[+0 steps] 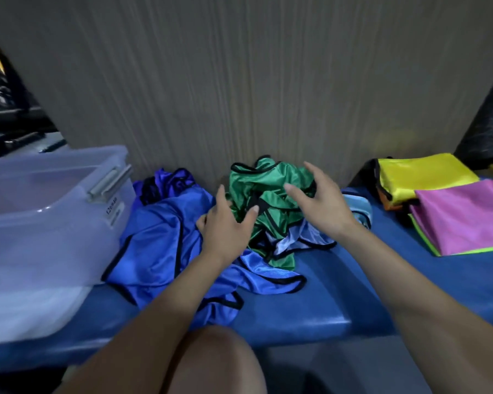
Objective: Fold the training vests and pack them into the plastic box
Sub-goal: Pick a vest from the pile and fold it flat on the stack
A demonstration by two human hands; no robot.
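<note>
Both bare forearms reach forward from bottom edge. Left hand (pixel 225 223) palm down, fingers loosely spread, relaxed. Right hand (pixel 322 200) just right of left hand, slightly higher, fingers spread, open, thumb inward.

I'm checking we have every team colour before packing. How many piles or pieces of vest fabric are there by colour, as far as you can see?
Blue, crumpled: 1 heap
Green, crumpled: 1
Light blue: 1, partly hidden
Yellow, folded: 1
Pink, folded: 1
Total: 5 colours; vests within each heap cannot be counted.
</note>
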